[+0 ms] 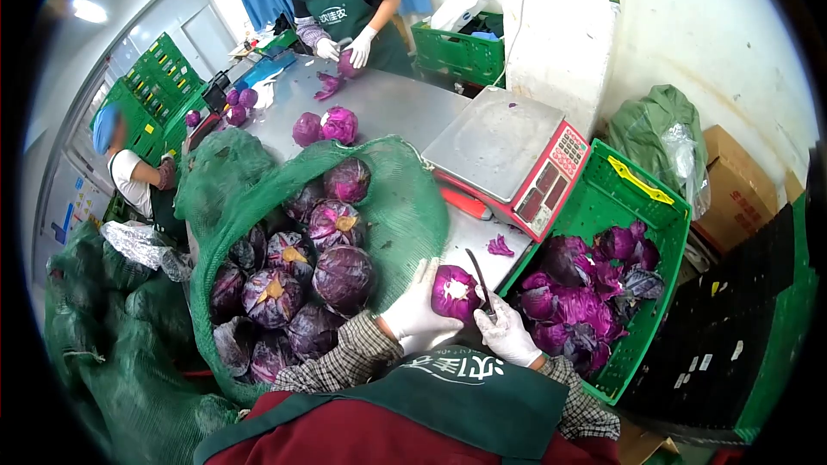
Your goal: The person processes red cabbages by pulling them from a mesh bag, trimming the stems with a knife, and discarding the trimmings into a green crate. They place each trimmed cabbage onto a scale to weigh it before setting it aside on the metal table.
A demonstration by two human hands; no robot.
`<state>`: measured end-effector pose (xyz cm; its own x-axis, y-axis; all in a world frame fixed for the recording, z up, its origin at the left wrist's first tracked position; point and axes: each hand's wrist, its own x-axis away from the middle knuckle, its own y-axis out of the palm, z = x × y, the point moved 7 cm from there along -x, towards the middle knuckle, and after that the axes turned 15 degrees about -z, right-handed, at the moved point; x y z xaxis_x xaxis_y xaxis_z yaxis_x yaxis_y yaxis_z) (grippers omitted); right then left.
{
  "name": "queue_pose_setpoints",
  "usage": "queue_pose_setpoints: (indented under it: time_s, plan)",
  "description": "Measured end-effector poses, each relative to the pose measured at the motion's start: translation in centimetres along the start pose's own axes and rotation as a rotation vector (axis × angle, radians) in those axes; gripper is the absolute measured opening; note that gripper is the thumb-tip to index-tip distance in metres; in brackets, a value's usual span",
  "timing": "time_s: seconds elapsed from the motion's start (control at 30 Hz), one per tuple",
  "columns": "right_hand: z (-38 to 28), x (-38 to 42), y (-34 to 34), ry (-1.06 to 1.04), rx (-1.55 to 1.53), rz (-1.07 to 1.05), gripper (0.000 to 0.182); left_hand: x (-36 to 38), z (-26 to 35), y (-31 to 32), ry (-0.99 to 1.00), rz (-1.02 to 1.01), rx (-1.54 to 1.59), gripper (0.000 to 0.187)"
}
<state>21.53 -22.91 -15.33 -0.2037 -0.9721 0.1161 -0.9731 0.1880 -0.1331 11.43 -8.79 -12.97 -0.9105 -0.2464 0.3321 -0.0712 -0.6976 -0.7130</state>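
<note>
My left hand [419,310], in a white glove, is closed around the left side of a red cabbage [455,293] whose pale cut stem faces up. In my gloved right hand [506,333] is a knife [476,272], its dark, narrow blade pointing up and away beside the cabbage. Left of my left hand, an open green mesh sack [403,198] holds several whole red cabbages [343,277] with dark outer leaves. To the right of my right hand, a green crate [639,340] contains loose purple cabbage leaves [579,310].
A red-framed scale [495,133] stands on the metal table [392,102] ahead, a loose leaf [500,246] near it. Trimmed cabbages [338,125] lie farther back. Across the table a person [357,9] handles a cabbage; another person [138,172] is at left. Full sacks [138,353] lie left.
</note>
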Motion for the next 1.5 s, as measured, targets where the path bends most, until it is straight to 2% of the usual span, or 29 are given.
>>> queue_pose_setpoints:
  time_s: [0.1,0.2,0.33,0.63,0.83,0.93,1.03,1.13,1.17,1.27,1.37,1.4,1.47,1.5]
  plan:
    - [-1.4,0.3,0.0,-0.159,0.371,0.071,0.051,0.4,1.4,0.4,-0.057,0.089,-0.066,0.12]
    - [-3.2,0.2,-0.7,0.002,0.207,-0.021,0.055,0.2,1.3,0.0,-0.011,0.084,0.051,0.119]
    - [-1.9,-0.4,-0.3,-0.02,0.277,-0.063,0.057,0.3,1.1,0.7,-0.006,0.119,-0.036,0.124]
    - [-2.6,-0.9,-0.1,-0.009,0.347,-0.091,0.051,0.4,1.4,0.4,-0.023,0.105,-0.022,0.119]
    - [-1.6,-1.8,0.3,0.001,0.526,-0.103,0.049,0.2,1.5,0.3,-0.022,0.092,-0.05,0.119]
    - [-2.4,-2.5,0.3,-0.082,0.614,-0.054,0.05,-0.1,1.5,0.2,-0.041,0.077,-0.055,0.118]
    - [-2.3,-3.5,-0.3,0.154,0.58,-0.049,0.046,-0.3,1.3,0.2,-0.061,0.099,-0.066,0.117]
    - [-3.3,-4.8,-1.1,0.305,0.545,-0.138,0.041,-0.4,1.6,0.5,-0.082,0.13,-0.086,0.116]
    - [-2.4,-5.2,-1.2,0.231,0.54,-0.119,0.037,-0.4,1.9,0.3,-0.086,0.141,-0.095,0.115]
    - [-0.2,-6.5,-2.1,-0.28,0.679,-0.048,0.035,-0.5,2.2,0.2,-0.128,0.144,-0.096,0.112]
    - [3.4,-7.1,-5.6,0.002,0.525,-0.009,0.038,0.5,3.3,1.0,0.035,0.189,-0.223,0.109]
    - [3.7,-6.7,-5.6,0.02,0.562,-0.018,0.035,0.8,3.0,1.5,0.073,0.179,-0.221,0.108]
    - [4.5,-6.0,-5.5,0.055,0.636,-0.037,0.038,1.3,0.5,1.4,0.153,0.217,0.02,0.112]
    - [3.0,-4.9,-5.1,-0.027,0.668,0.028,0.034,1.6,0.0,0.7,0.121,0.161,0.039,0.12]
